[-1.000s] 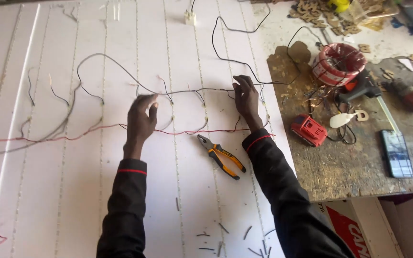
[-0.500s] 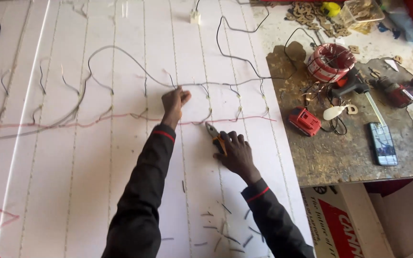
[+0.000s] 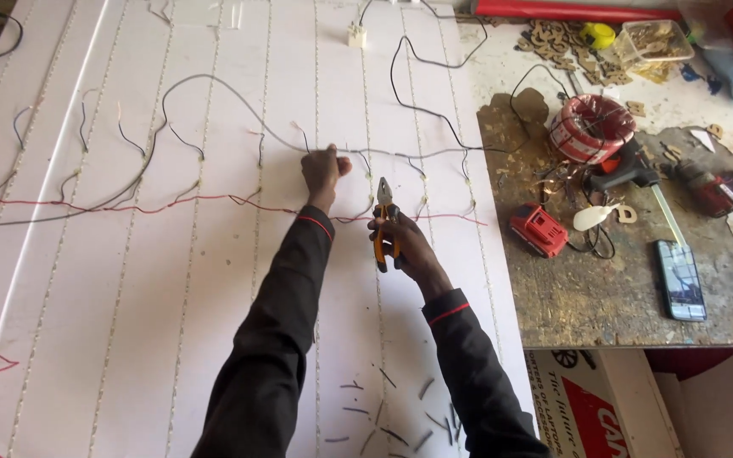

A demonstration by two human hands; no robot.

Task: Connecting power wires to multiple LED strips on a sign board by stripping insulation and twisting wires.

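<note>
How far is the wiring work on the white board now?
Done: many short leads already join the grey wire, and cut scraps lie below. In hand: left hand pinches the wire, right hand holds pliers. Left: some leads near the board's left side hang loose.

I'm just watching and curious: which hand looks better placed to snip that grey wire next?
Probably the right hand: it already grips the orange-handled pliers, nose pointing at the grey wire. The left hand is closed on that wire, holding it.
</note>
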